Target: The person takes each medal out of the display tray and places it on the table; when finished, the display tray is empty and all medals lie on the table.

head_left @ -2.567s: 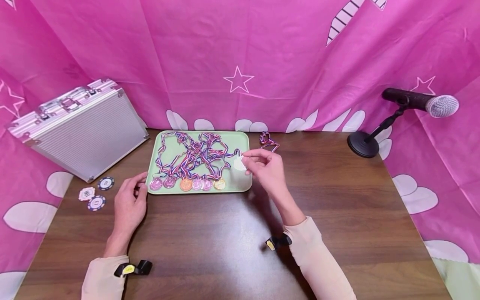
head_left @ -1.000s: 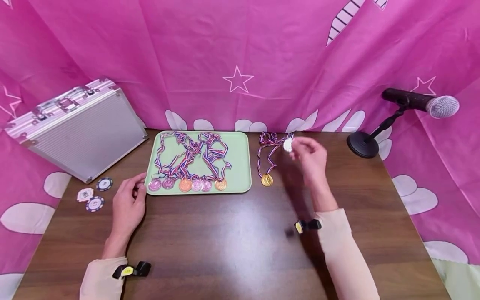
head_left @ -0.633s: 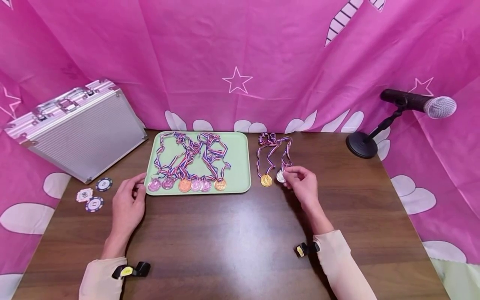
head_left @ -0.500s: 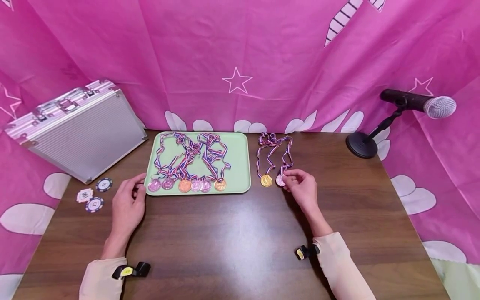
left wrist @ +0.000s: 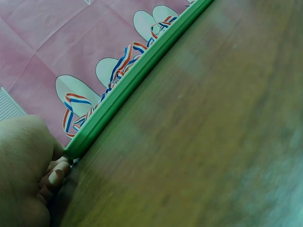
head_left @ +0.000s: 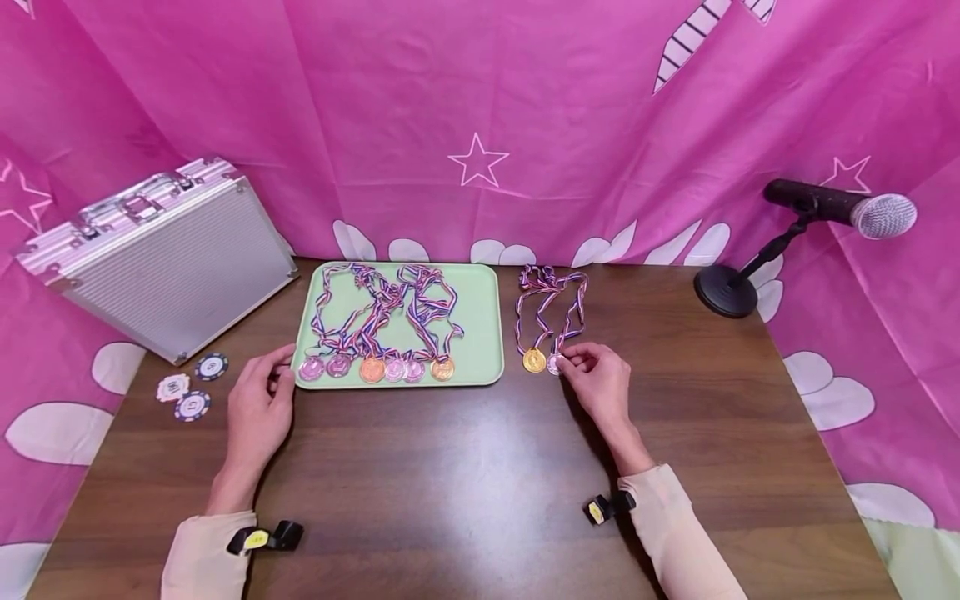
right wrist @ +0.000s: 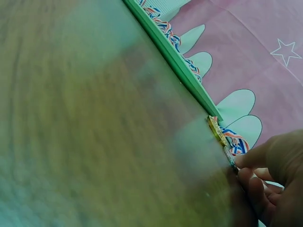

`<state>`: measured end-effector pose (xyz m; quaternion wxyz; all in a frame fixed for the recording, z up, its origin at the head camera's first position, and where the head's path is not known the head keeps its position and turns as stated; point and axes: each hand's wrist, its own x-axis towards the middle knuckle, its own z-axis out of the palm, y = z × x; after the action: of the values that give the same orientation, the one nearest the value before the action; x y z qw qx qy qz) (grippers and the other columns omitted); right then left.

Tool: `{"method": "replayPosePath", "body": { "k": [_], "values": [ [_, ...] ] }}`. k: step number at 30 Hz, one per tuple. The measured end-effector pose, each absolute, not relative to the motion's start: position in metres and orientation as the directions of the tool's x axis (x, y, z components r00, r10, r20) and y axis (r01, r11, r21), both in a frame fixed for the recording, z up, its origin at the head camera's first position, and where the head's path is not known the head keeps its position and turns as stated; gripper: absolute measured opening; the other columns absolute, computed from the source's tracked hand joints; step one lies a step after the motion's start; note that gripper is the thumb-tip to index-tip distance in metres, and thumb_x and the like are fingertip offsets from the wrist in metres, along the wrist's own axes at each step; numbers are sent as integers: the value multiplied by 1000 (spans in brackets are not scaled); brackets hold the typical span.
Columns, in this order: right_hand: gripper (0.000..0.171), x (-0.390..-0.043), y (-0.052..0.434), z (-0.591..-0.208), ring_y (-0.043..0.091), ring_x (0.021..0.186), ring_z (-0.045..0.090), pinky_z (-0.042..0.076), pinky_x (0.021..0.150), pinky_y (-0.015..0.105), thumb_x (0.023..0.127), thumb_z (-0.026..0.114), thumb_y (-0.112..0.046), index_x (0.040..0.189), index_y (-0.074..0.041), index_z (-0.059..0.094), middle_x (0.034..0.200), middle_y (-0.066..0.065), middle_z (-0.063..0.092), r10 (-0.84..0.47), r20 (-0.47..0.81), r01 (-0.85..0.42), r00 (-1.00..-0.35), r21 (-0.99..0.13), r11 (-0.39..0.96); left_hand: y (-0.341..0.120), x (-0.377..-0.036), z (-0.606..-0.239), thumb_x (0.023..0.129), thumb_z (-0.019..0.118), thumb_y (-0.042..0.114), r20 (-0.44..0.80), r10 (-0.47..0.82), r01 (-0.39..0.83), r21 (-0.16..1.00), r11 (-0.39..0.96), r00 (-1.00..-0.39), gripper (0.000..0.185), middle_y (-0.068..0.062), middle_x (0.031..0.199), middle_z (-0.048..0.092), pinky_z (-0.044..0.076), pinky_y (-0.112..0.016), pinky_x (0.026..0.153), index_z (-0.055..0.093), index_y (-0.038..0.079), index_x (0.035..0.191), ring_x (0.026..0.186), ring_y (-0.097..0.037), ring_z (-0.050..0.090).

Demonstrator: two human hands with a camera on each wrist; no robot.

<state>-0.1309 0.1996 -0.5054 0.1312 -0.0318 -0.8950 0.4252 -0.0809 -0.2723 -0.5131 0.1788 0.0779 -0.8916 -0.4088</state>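
Observation:
In the head view my right hand [head_left: 600,379] pinches the edge of a silver medal [head_left: 554,364] lying on the table, just right of a gold medal [head_left: 534,360]. Striped red, white and blue ribbons run back from both. The right wrist view shows the thumb and a finger at the silver medal's rim [right wrist: 230,158]. My left hand [head_left: 258,408] grips the left edge of a pale green tray [head_left: 480,367], its fingers around the corner in the left wrist view. On the tray lie several medals along the front, with tangled ribbons [head_left: 367,317] behind them.
Three poker chips [head_left: 192,406] lie left of my left hand. A silver aluminium case [head_left: 187,258] stands at the back left. A microphone [head_left: 840,206] on a black stand [head_left: 726,292] is at the back right. A pink curtain [head_left: 480,100] hangs behind the wooden table [head_left: 450,492].
The silver medal went from the tray's right side to the table in my right hand, then slid left towards the gold medal, which lay hidden behind the hand at first. My left hand stayed put.

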Motion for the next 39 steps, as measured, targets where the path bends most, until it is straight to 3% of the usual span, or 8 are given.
{"method": "replayPosePath", "body": {
  "k": [10, 15, 24, 39],
  "values": [
    [12, -123, 188, -501, 12, 69, 66, 46, 64, 9, 89, 88, -2, 100, -1, 84, 88, 12, 78, 204, 285, -125, -937, -815, 565, -273, -80, -512, 110, 58, 2, 243, -287, -5, 756, 655, -927, 36, -20, 119, 67, 37, -26, 84, 71, -1, 144, 98, -20, 52],
    [9, -119, 168, -492, 13, 67, 67, 47, 62, 12, 90, 87, -4, 98, -1, 84, 85, 11, 78, 123, 294, -179, -948, -811, 557, -277, -79, -511, 110, 58, 2, 248, -295, -11, 748, 663, -923, 36, -20, 120, 67, 37, -25, 84, 71, -1, 144, 98, -20, 52],
    [10, -115, 128, -483, 13, 64, 68, 54, 66, 28, 88, 93, -10, 96, -8, 88, 80, 2, 79, -20, 285, -236, -958, -749, 618, -276, -80, -512, 110, 59, 1, 263, -276, 16, 751, 661, -925, 36, -22, 121, 67, 38, -26, 84, 70, -2, 144, 99, -21, 54],
    [17, -124, 70, -485, 10, 70, 72, 55, 65, 32, 87, 96, -27, 96, -15, 89, 87, -3, 82, -144, 257, -282, -956, -660, 696, -272, -81, -513, 109, 59, 0, 265, -281, 17, 754, 657, -922, 36, -21, 121, 68, 37, -21, 84, 71, -1, 143, 99, -19, 54]
  ]
}}
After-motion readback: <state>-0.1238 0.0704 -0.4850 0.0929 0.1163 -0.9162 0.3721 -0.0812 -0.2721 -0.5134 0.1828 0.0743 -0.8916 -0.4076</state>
